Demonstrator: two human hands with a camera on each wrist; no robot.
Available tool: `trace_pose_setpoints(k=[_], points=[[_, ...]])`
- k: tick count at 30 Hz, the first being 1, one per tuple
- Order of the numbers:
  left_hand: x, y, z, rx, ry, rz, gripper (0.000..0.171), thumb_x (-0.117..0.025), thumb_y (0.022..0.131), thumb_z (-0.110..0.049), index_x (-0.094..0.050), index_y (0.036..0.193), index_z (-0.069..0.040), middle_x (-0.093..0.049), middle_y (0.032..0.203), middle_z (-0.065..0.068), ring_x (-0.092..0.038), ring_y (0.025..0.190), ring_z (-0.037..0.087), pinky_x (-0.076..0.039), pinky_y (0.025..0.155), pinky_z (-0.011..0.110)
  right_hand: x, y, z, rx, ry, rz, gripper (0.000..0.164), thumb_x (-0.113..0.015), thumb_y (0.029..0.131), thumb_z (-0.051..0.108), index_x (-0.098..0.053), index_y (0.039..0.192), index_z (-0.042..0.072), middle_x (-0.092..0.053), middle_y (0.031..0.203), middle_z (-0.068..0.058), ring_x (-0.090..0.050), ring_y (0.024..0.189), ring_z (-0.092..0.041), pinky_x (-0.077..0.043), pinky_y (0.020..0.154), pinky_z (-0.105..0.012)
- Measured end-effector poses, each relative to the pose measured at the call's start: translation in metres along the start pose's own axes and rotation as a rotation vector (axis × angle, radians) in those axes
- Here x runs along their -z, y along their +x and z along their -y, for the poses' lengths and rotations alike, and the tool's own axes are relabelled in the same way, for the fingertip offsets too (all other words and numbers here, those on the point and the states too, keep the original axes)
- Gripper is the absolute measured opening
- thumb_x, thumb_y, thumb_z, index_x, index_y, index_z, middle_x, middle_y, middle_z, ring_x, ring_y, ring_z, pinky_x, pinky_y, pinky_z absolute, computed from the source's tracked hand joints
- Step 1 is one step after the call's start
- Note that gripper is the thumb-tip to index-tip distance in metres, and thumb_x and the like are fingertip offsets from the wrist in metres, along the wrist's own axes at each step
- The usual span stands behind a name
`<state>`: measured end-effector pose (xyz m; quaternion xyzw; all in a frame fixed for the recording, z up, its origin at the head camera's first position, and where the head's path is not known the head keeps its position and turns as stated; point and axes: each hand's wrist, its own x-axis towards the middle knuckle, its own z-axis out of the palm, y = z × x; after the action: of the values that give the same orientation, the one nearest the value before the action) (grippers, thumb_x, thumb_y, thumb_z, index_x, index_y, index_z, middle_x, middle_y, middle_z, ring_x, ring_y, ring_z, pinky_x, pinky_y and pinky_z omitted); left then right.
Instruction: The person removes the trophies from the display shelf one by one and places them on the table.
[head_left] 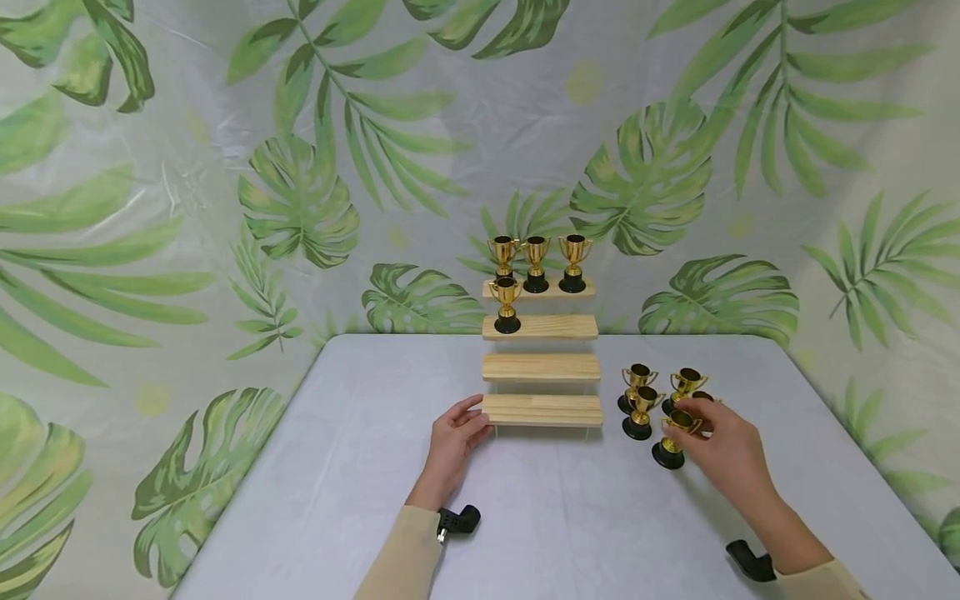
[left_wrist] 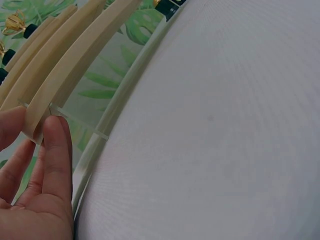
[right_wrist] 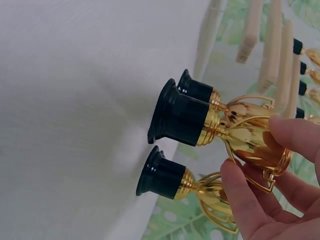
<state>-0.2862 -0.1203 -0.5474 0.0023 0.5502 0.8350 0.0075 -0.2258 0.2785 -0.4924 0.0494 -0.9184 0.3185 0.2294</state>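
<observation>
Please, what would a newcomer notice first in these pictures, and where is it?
The eye would probably fall first on the leafy green backdrop behind the table. Then come the gold trophies on the wooden shelf: three on top, one a step lower, at left. To the shelf's right, the right hand holds another trophy; the left hand grips the left end of the lowest step.

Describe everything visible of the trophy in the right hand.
The trophy has a metallic-looking, two-handled gold cup, a ringed stem and a glossy black base. Roughly upright, it is right of the rack, near other trophies. The right hand pinches the cup; whether the base touches the table is unclear.
</observation>
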Motion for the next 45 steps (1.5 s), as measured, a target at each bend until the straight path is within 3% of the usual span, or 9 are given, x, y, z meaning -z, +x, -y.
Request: trace_pose_setpoints(k=[13, 20, 27, 37, 45], points=[[-0.001, 0.001, -0.002, 0.0, 0.011, 0.006, 0.047, -0.072, 0.09, 0.002, -0.058, 0.135, 0.004, -0.067, 0.104, 0.012, -0.07, 0.092, 0.02, -0.058, 0.089, 0.036, 0.001, -0.003, -0.003, 0.006, -0.013, 0.001, 0.045, -0.085, 0.083, 0.032, -0.069, 0.119, 0.01, -0.069, 0.1, -0.006, -0.066, 0.085, -0.026, -0.053, 0.06, -0.026], [-0.002, 0.0, -0.003, 0.001, 0.015, 0.003, 0.047, -0.072, 0.09, 0.003, -0.059, 0.135, 0.004, -0.067, 0.105, 0.012, -0.07, 0.092, 0.019, -0.058, 0.09, 0.036, 0.002, -0.004, -0.005, 0.042, -0.028, -0.002, 0.047, -0.087, 0.079, 0.02, -0.068, 0.12, 0.01, -0.067, 0.092, -0.003, -0.068, 0.08, -0.025, -0.051, 0.056, -0.027], [-0.001, -0.002, -0.003, 0.001, 0.017, 0.005, 0.047, -0.071, 0.091, 0.003, -0.058, 0.136, 0.004, -0.065, 0.109, 0.015, -0.069, 0.093, 0.019, -0.057, 0.092, 0.036, 0.009, -0.005, -0.001, 0.036, -0.006, 0.023, 0.052, -0.086, 0.082, 0.024, -0.067, 0.127, 0.009, -0.067, 0.095, -0.004, -0.072, 0.082, -0.028, -0.054, 0.062, -0.029], [-0.001, -0.001, -0.002, 0.01, -0.002, -0.008, 0.045, -0.072, 0.09, 0.003, -0.061, 0.133, 0.002, -0.066, 0.106, 0.013, -0.07, 0.092, 0.021, -0.058, 0.09, 0.037, 0.017, -0.007, 0.006, 0.034, 0.006, 0.007, 0.049, -0.084, 0.084, 0.026, -0.067, 0.126, 0.008, -0.068, 0.105, -0.014, -0.071, 0.088, -0.034, -0.06, 0.071, -0.045], [-0.001, -0.001, 0.0, 0.001, -0.002, -0.006, 0.046, -0.073, 0.09, 0.002, -0.06, 0.134, 0.003, -0.066, 0.103, 0.012, -0.07, 0.091, 0.02, -0.058, 0.089, 0.036, 0.02, -0.007, 0.008, 0.064, -0.01, -0.039, 0.05, -0.087, 0.081, 0.025, -0.068, 0.124, 0.009, -0.066, 0.098, -0.007, -0.069, 0.091, -0.029, -0.058, 0.074, -0.025]])
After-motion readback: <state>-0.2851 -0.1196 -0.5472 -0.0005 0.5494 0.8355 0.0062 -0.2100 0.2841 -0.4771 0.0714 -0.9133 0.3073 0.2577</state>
